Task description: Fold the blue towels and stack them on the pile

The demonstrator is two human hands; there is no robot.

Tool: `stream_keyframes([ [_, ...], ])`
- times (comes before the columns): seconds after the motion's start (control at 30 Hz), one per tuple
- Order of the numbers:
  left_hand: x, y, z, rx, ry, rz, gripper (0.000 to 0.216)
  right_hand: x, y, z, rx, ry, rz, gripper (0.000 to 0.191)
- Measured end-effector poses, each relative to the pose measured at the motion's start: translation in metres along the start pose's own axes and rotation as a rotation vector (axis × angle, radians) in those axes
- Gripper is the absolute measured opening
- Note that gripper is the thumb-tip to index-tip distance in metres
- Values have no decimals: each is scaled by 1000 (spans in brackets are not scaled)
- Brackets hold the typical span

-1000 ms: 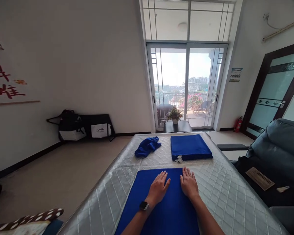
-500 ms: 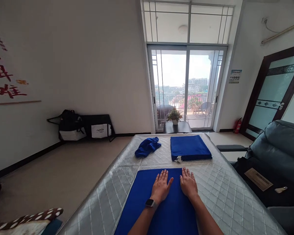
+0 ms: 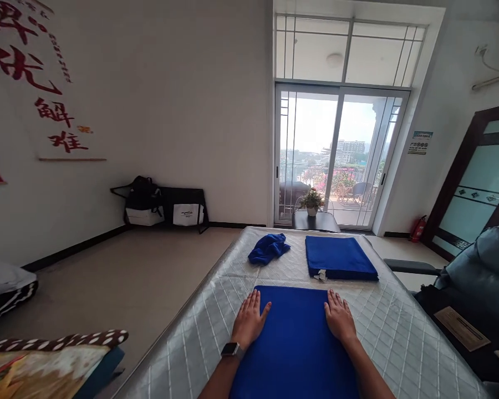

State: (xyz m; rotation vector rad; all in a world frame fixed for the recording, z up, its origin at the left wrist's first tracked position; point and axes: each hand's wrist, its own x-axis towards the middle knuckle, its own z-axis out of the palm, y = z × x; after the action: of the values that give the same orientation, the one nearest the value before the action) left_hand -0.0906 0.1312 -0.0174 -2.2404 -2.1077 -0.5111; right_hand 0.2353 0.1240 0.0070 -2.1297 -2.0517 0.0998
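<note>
A blue towel [image 3: 295,332] lies spread flat in front of me on a table covered with a quilted silver cloth [image 3: 395,332]. My left hand [image 3: 249,320], with a watch on its wrist, rests flat and open on the towel's left edge. At the towel's right edge my right hand [image 3: 339,318] lies flat, fingers stretched forward. Farther back sit a neatly folded stack of blue towels [image 3: 339,257] and, to its left, a crumpled blue towel [image 3: 268,248].
A dark recliner [image 3: 478,277] stands to the right of the table. Beyond the far edge are a small dark side table with a potted plant [image 3: 311,200] and a glass sliding door [image 3: 336,155]. Bags [image 3: 162,206] lean against the left wall. A patterned cushion [image 3: 45,366] is at lower left.
Both hands slid apart from the towel's middle out to its left and right edges, staying flat. The camera view turned left and tilted slightly.
</note>
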Motion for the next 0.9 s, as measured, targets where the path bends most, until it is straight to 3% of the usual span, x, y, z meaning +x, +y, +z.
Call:
stream_keyframes([
  [0.27, -2, 4, -5, -40, 29, 1, 78, -15, -14, -17, -118, 67, -14, 60],
  [0.47, -2, 5, -7, -78, 13, -15, 82, -48, -11, -3, -108, -30, -9, 66],
  [0.67, -3, 6, -9, -48, 41, 2, 79, -64, -12, 1, -53, -44, 18, 67],
  [0.9, -10, 13, -16, 18, 235, 14, 74, -67, -13, -7, 30, -41, 24, 67],
])
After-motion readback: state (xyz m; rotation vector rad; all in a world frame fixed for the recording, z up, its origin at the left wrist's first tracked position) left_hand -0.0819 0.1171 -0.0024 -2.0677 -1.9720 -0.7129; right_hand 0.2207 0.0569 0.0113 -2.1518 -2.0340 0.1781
